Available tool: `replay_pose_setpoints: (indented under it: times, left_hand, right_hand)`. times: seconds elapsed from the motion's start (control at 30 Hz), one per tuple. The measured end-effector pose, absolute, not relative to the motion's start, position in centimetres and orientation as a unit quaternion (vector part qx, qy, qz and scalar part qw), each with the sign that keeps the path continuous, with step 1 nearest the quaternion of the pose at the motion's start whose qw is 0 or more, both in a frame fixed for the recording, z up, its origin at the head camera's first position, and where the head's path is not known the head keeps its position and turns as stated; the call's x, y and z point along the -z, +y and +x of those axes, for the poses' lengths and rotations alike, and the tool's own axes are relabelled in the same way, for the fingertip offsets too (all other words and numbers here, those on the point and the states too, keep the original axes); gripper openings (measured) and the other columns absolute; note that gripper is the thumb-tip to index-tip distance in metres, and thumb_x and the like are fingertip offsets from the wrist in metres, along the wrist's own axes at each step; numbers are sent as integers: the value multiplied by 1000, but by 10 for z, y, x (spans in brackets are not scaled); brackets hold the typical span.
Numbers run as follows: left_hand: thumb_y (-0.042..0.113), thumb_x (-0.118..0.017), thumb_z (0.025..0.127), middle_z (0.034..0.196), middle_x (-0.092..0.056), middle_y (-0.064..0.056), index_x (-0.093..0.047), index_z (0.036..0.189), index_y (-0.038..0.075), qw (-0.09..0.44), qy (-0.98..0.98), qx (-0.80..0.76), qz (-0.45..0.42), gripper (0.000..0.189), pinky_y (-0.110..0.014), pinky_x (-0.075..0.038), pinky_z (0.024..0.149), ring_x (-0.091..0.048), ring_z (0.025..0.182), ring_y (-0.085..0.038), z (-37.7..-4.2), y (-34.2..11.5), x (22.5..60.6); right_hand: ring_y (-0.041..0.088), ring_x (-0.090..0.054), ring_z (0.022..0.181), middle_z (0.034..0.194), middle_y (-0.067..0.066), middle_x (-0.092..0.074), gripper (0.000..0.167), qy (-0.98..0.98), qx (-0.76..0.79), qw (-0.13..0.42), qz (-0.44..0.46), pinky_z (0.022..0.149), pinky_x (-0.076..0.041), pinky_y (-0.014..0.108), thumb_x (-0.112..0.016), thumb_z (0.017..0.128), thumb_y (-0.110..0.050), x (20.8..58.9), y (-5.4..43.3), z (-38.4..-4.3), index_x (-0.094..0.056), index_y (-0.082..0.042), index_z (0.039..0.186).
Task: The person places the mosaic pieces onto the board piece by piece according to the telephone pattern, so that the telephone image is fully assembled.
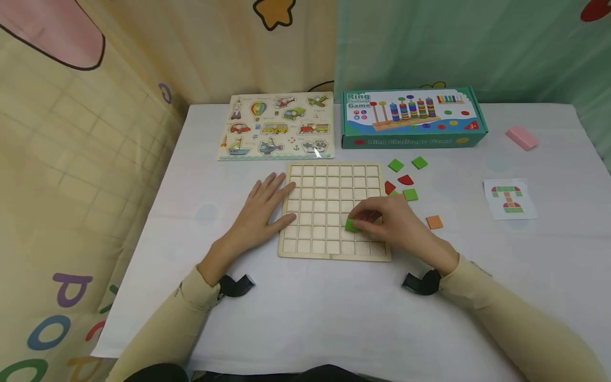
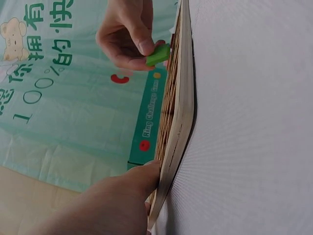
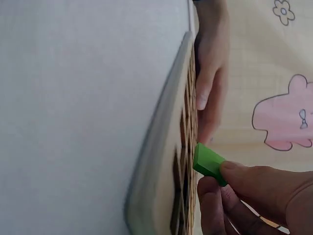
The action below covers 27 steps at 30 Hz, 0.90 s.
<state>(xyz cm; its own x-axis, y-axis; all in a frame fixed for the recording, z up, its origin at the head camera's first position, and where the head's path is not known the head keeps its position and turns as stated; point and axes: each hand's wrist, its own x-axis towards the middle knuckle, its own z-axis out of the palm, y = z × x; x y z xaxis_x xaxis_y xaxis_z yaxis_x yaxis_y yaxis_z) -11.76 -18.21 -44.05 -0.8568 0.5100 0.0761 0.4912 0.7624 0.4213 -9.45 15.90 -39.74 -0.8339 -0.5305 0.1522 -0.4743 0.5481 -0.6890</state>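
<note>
A square wooden grid board [image 1: 306,232] lies on the table in front of me. My left hand [image 1: 260,212] rests at its left edge, fingers straight, thumb and fingertips touching the frame. Over the board's lower right half my right hand [image 1: 396,220] pinches a green square tile [image 1: 350,225] between thumb and fingers. The right wrist view shows this green tile [image 3: 209,160] tilted, close to the grid. Right of the board lie several green tiles [image 1: 410,194], two red curved pieces [image 1: 406,180] and an orange square tile [image 1: 434,222]; one green tile is partly hidden by the right hand.
A picture card [image 1: 509,199] with a coloured shape pattern lies to the right, and a pink block [image 1: 522,138] sits beyond it. Along the back are a vehicle puzzle board [image 1: 277,126] and a green Ring Challenge Game box [image 1: 413,118], before the curtains.
</note>
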Motion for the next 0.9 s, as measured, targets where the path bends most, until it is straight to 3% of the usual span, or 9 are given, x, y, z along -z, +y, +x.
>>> replay_pose_setpoints:
  times: [0.1, 0.3, 0.63, 0.9]
  left_hand:
    - [46, -63, 104, 176, -21, -12, -37, 165, 16, 20, 938, -219, 267, 73, -55, -3, 133, -9, 165, -32, -118, -182, 441]
    - [46, -63, 103, 176, -21, -12, -37, 165, 16, 20, 939, -216, 268, 73, -55, -3, 133, -10, 165, -33, -118, -182, 441]
    - [45, -63, 104, 176, -21, -13, -37, 165, 15, 22, 938, -221, 266, 73, -56, -3, 133, -10, 165, -33, -118, -181, 439]
    - [44, -63, 104, 176, -22, -13, -38, 164, 15, 21, 938, -222, 267, 72, -55, -3, 133, -10, 165, -33, -117, -181, 439]
  right_hand:
    - [7, -67, 79, 89, -5, -76, 10, 877, 385, 56, -284, 74, -62, 28, -83, 91, -10, 402, 152, -89, -80, -11, 100]
    - [7, -65, 77, 88, -4, -74, 11, 885, 367, 36, -285, 71, -60, 27, -85, 89, -9, 404, 148, -82, -81, -11, 98]
    - [14, -68, 86, 100, 1, -75, 25, 893, 330, 44, -304, 70, -58, 27, -88, 85, -8, 402, 144, -79, -83, -7, 109]
    - [13, -65, 83, 97, 1, -73, 27, 889, 337, 53, -305, 71, -57, 29, -88, 86, -8, 398, 149, -82, -81, -6, 112]
